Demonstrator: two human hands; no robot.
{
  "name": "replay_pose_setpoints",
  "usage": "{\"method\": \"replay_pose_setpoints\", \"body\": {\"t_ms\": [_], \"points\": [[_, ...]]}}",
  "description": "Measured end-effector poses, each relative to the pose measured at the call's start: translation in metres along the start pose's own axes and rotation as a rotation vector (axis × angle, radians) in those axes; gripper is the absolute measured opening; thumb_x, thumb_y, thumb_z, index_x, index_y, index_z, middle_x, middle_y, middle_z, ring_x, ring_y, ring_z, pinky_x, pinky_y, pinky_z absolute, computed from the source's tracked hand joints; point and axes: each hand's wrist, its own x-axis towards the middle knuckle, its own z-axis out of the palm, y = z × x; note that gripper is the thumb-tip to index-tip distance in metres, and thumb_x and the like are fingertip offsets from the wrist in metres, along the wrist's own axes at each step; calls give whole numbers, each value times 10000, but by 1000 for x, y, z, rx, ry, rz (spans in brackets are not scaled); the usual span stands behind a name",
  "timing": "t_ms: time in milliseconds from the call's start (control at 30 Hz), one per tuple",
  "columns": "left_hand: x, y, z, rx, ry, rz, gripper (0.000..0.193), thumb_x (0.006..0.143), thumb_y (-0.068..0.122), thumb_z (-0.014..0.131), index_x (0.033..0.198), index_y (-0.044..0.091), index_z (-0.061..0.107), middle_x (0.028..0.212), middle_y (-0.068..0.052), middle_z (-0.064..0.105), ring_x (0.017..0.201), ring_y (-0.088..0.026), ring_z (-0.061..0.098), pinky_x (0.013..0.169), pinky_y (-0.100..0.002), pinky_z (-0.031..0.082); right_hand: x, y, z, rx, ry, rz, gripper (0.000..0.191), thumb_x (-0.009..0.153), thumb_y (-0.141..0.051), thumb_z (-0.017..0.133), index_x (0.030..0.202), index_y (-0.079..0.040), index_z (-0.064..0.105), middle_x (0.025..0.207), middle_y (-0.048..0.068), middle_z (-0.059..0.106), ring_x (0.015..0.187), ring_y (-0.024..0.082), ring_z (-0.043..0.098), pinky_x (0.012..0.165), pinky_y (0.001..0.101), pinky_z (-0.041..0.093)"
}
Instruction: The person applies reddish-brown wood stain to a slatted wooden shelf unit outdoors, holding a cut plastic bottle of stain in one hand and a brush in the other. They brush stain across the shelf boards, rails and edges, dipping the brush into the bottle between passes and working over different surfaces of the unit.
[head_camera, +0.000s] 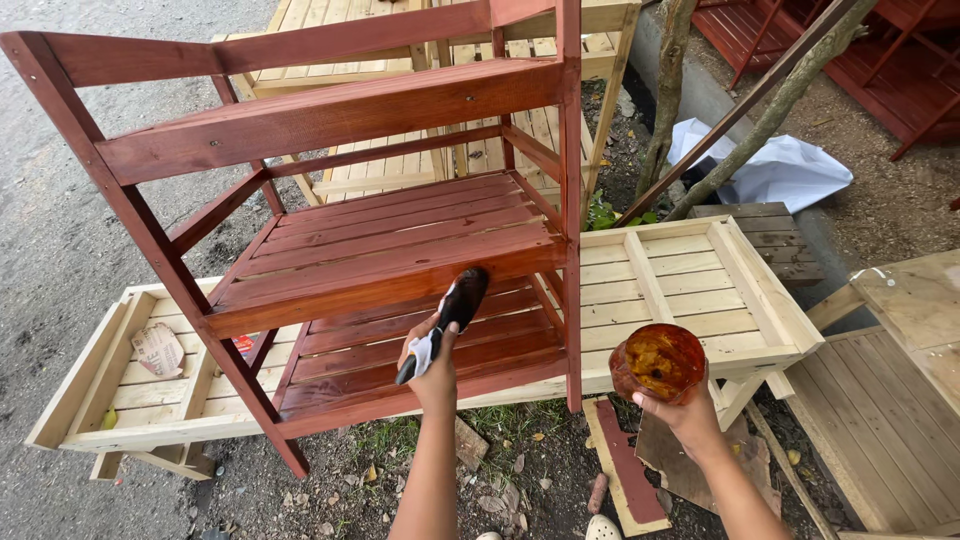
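The left hand (432, 362) grips a dark-bristled paintbrush (452, 312), its tip touching the red-stained slatted wooden shelf (380, 250) just above. The right hand (688, 415) clasps a stain-smeared clear plastic cup (657, 362) from below.

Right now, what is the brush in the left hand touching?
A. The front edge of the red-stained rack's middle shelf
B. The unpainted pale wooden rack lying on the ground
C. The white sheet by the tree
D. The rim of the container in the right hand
A: the left hand holds the brush with its bristles against the front edge of the red-stained rack's middle shelf, while the right hand holds the container apart to the side.
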Motion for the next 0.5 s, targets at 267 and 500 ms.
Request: {"method": "replay_pose_setpoints", "body": {"t_ms": [267, 500], "points": [[-6, -6, 80, 132, -164, 276, 192, 849, 61, 832, 981, -10, 712, 947, -108, 733, 867, -188, 712, 809, -304, 571, 5, 0, 5, 42, -15, -9, 953, 678, -119, 870, 1455, -73, 322, 1385, 124, 578, 1289, 244, 580, 1089, 406, 487], [-22, 7, 120, 197, -241, 306, 170, 842, 26, 817, 986, 9, 729, 928, -116, 720, 817, -198, 720, 742, -310, 581, 13, -1, 11, 81, -37, 64, 863, 698, -120, 862, 1420, -67, 391, 1341, 127, 614, 1237, 249, 624, 1048, 403, 535]]}}
